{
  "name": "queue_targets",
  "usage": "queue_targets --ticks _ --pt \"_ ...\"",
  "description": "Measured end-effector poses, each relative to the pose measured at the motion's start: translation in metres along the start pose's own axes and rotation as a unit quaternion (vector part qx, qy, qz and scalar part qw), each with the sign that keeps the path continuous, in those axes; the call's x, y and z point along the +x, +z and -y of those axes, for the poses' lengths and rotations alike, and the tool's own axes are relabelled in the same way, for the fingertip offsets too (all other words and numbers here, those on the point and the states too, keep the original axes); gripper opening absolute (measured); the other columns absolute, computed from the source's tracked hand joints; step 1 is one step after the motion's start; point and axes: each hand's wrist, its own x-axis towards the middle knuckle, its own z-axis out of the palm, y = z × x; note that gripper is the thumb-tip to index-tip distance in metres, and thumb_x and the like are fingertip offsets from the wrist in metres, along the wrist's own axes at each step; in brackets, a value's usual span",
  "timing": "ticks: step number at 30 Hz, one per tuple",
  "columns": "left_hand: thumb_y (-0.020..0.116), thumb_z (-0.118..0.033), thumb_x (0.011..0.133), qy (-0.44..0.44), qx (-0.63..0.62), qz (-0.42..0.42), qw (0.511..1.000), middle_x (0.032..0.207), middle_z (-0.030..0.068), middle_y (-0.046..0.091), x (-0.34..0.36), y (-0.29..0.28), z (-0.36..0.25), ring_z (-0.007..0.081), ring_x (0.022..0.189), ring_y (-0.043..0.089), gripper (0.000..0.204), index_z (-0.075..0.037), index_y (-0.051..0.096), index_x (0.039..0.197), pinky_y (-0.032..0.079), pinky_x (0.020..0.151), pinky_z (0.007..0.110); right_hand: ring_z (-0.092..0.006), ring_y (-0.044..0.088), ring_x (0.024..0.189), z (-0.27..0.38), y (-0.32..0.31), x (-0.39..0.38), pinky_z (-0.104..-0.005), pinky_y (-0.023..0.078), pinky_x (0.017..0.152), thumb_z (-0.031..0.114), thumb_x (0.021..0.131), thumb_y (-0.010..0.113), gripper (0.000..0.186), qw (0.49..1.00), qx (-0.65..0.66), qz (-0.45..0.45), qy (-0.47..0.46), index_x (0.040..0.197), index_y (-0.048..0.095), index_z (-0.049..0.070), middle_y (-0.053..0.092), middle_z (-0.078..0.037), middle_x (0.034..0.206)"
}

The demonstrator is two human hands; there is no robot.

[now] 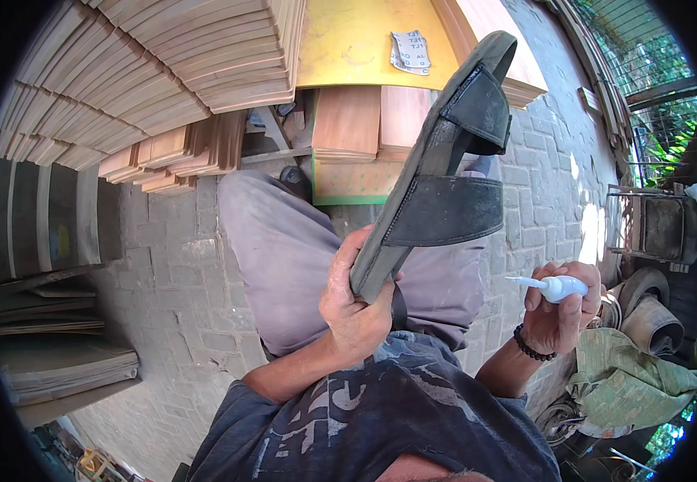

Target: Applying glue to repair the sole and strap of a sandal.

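My left hand (355,301) grips one end of a dark sandal (445,210) and holds it up on its edge above my lap. Two wide black straps cross the sandal; the nearer one faces right. Part of my left fingers is hidden behind the sole. To the right, my right hand (561,309) is closed around a small white glue bottle (564,288). Its thin nozzle points left toward the sandal, with a gap between them. A dark beaded bracelet (531,344) circles my right wrist.
Tall stacks of wooden boards (148,64) stand at the far left. A yellow-topped table (340,44) ahead bears a piece of printed paper (409,53). Wood panels (347,120) lie beneath it. At right are a green cloth (633,377), rolled material and a metal-framed chair (666,227).
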Motion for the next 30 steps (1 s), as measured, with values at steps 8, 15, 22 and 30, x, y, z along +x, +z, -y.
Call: queue_targets --ticks 8,15,22,30 --pt "0.054 0.02 0.081 -0.048 0.002 -0.007 0.999 0.121 0.0132 0.061 0.001 0.001 -0.012 0.0132 0.088 0.065 0.061 0.003 0.045 0.139 0.057 0.073 0.027 -0.0124 0.041 0.046 0.002 0.007 0.002 -0.0251 0.036 0.045 0.025 0.096 0.06 0.037 1.0 -0.008 -0.018 -0.004 0.106 0.051 -0.009 0.045 -0.005 0.062" --pt "0.053 0.018 0.08 -0.087 0.023 0.023 0.996 0.11 0.0104 0.066 0.004 -0.003 -0.014 0.0113 0.081 0.064 0.059 0.003 0.048 0.137 0.056 0.067 0.026 -0.0137 0.045 0.051 0.002 0.015 0.016 -0.026 0.038 0.046 0.027 0.098 0.058 0.04 0.993 -0.055 -0.102 -0.038 0.107 0.052 -0.011 0.048 -0.008 0.066" --pt "0.058 0.017 0.074 -0.055 0.107 0.046 0.992 0.112 0.0123 0.067 0.0 -0.008 -0.01 0.015 0.091 0.067 0.063 0.003 0.05 0.135 0.053 0.078 0.026 -0.0242 0.056 0.07 0.007 0.039 0.044 -0.036 0.047 0.066 0.029 0.103 0.049 0.04 0.987 -0.081 -0.114 -0.083 0.113 0.051 -0.009 0.047 -0.007 0.069" --pt "0.062 0.014 0.074 0.031 0.2 0.108 0.973 0.107 0.0174 0.069 0.008 -0.008 -0.027 0.0196 0.086 0.071 0.059 0.004 0.054 0.131 0.053 0.073 0.027 -0.0309 0.066 0.073 -0.002 0.037 0.052 -0.0415 0.056 0.067 0.026 0.099 0.059 0.04 0.984 -0.114 -0.066 -0.123 0.117 0.051 -0.008 0.06 -0.017 0.076"
